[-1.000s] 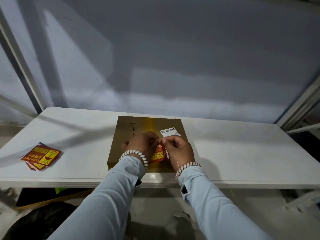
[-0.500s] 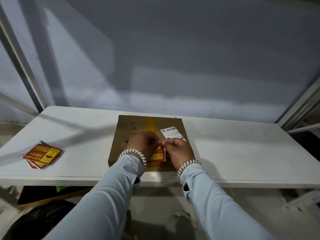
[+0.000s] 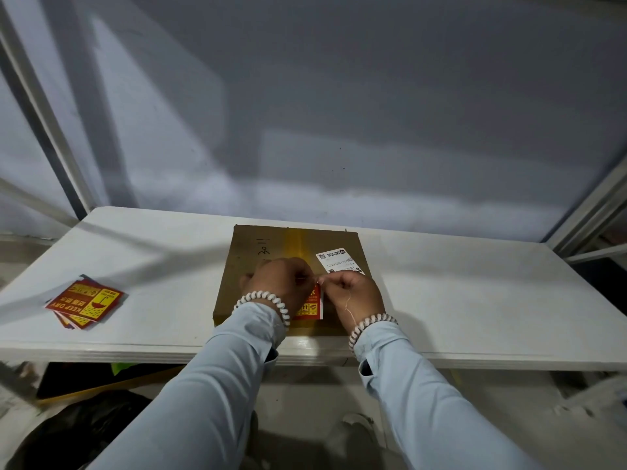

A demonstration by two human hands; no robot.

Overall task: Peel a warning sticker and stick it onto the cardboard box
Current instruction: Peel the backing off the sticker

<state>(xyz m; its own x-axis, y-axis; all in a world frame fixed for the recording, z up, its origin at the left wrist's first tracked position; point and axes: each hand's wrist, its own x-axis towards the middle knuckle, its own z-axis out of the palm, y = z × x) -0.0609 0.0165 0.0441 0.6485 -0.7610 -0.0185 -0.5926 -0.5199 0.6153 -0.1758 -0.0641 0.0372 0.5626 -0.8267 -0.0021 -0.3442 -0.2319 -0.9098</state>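
Low in the centre of the frame, a red and yellow warning sticker (image 3: 311, 305) held above the near part of the cardboard box (image 3: 268, 245), pinched at its top edge between both hands. Left hand (image 3: 281, 283) closed on the upper left of the sticker, grip tight with fingertips curled in; right hand (image 3: 353, 293) closed on the upper right corner, thumb and forefinger pressed together, likely picking the face apart from its backing, hence the two grips set so close together. A thin white edge visible down the sticker's right side, probably the liner, though too small to be sure. Sticker hanging roughly upright, lower edge near the box top, contact impossible to tell. Box lying flat on the white desk (image 3: 475, 300), close to the near edge, so within easy reach and directly under the work, ready to take the sticker with a short drop. White shipping label (image 3: 339, 261) already on the box at upper right of the lid, leaving the brown area at left and centre free. Spare stickers in a small fanned stack (image 3: 84, 303) at the left of the desk, well apart from the box, kept out of the way. Beaded bracelets on both wrists, pale sleeves below. Peeling apparently not yet done.
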